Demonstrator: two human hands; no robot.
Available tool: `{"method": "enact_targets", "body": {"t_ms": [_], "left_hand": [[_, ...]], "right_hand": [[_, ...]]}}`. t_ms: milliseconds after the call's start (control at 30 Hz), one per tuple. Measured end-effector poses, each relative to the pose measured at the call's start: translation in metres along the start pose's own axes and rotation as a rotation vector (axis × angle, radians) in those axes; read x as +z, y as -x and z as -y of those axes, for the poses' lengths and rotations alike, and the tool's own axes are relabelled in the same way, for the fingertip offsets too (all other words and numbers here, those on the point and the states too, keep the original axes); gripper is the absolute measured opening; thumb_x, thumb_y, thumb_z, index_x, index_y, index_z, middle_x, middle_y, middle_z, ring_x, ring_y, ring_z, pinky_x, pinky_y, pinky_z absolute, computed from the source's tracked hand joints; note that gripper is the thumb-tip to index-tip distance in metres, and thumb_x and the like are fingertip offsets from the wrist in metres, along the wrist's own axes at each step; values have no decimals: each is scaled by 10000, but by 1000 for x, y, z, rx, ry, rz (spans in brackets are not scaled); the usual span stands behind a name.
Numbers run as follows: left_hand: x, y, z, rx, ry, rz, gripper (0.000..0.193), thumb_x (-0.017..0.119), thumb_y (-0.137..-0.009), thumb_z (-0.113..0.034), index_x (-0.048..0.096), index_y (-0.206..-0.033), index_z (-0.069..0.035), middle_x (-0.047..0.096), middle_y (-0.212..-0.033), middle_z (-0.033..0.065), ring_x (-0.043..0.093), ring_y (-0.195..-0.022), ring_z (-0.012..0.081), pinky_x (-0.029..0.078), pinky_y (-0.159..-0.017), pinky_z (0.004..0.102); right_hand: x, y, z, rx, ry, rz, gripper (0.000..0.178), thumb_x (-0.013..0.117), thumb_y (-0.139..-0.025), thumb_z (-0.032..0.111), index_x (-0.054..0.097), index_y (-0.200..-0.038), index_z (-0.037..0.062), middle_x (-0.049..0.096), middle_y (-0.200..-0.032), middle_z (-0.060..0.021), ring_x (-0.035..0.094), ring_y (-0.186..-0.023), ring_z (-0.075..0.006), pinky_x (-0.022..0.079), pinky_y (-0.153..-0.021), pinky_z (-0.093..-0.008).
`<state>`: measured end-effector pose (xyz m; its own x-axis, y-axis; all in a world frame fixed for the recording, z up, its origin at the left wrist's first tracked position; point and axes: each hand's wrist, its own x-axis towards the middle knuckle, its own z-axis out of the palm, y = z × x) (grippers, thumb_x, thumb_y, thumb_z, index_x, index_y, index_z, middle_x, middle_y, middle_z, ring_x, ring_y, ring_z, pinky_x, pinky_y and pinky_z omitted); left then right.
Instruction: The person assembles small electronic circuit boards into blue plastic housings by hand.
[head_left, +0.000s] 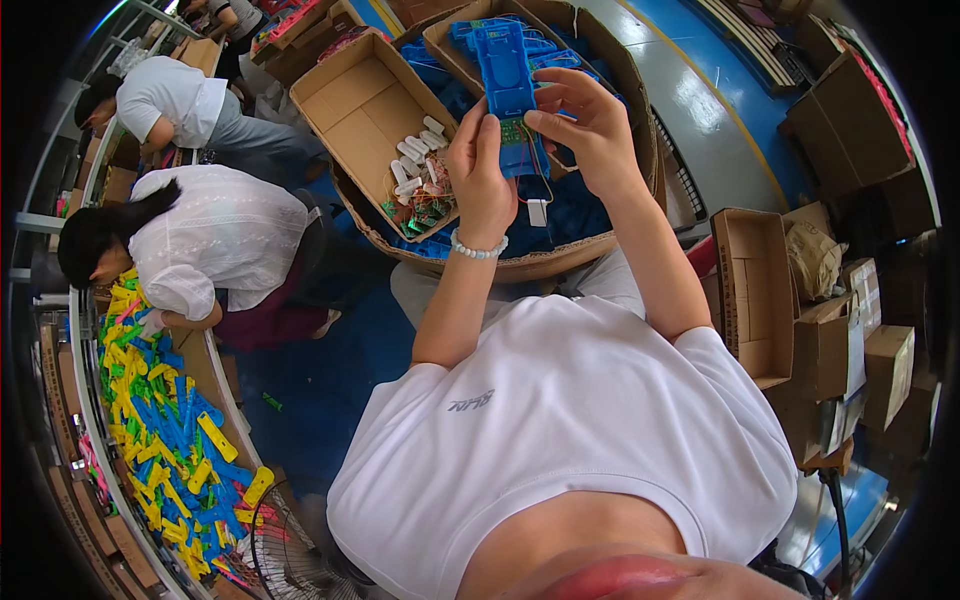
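Observation:
I hold a long blue plastic toy part (508, 75) up in front of me with both hands. My left hand (480, 175) grips its lower left side, a white bead bracelet on the wrist. My right hand (590, 125) pinches its lower right edge over a small green circuit board (515, 132). Thin wires run down from the board to a small white piece (537, 212) that dangles below. Under my hands stands a large round cardboard bin (560, 262) full of more blue parts.
An open cardboard box (345, 95) with white cylinders and wired green boards rests on the bin's left. Two people work at the left beside a table of yellow, blue and green plastic pieces (165, 420). Stacked cartons (760, 290) stand at the right.

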<state>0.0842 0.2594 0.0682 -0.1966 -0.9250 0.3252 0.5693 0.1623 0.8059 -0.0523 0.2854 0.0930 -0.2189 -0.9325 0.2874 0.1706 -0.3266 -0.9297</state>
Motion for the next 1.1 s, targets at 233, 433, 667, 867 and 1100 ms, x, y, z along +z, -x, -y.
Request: {"method": "enact_targets", "body": {"t_ms": [233, 433, 667, 867, 1100], "left_hand": [[-10, -34, -5, -4, 101, 93, 403, 466, -1024, -161, 446, -1372, 42, 634, -1199, 213, 675, -1006, 280, 582, -852, 408], [-33, -68, -23, -13, 35, 316, 522, 492, -1003, -150, 345, -1470, 30, 553, -1308, 299, 653, -1057, 361, 567, -884, 471], [-57, -84, -17, -4, -73, 338, 524, 506, -1000, -120, 336, -1473, 26, 553, -1315, 270, 640, -1081, 344, 550, -907, 479], [-66, -100, -15, 160, -271, 209, 507, 490, -1011, -125, 326, -1468, 21, 577, -1254, 193, 636, -1049, 294, 543, -907, 456], [-59, -96, -12, -88, -124, 128, 457, 417, -1048, -214, 371, -1441, 14, 634, -1101, 197, 664, -821, 213, 583, -677, 345]], "right_hand": [[-11, -38, -23, 79, -166, 112, 280, 709, -903, 140, 652, -1138, 0, 672, -975, -63, 624, -879, -116, 507, -718, -248], [-20, -57, -48, 398, 274, 645, 305, 741, -866, 252, 712, -1028, -6, 660, -803, -14, 597, -691, -84, 486, -585, -223], [1, -74, -66, 464, 213, 841, 137, 701, -861, 71, 710, -952, -31, 703, -776, -92, 671, -653, -164, 530, -576, -272], [0, -97, -52, -560, 962, -12, 134, 675, -851, 44, 701, -979, 13, 691, -914, -180, 700, -804, -324, 561, -692, -359], [10, -141, -30, -1058, 668, -83, 185, 748, -761, 23, 698, -939, 27, 684, -908, -90, 674, -788, -257, 556, -696, -317]]}}
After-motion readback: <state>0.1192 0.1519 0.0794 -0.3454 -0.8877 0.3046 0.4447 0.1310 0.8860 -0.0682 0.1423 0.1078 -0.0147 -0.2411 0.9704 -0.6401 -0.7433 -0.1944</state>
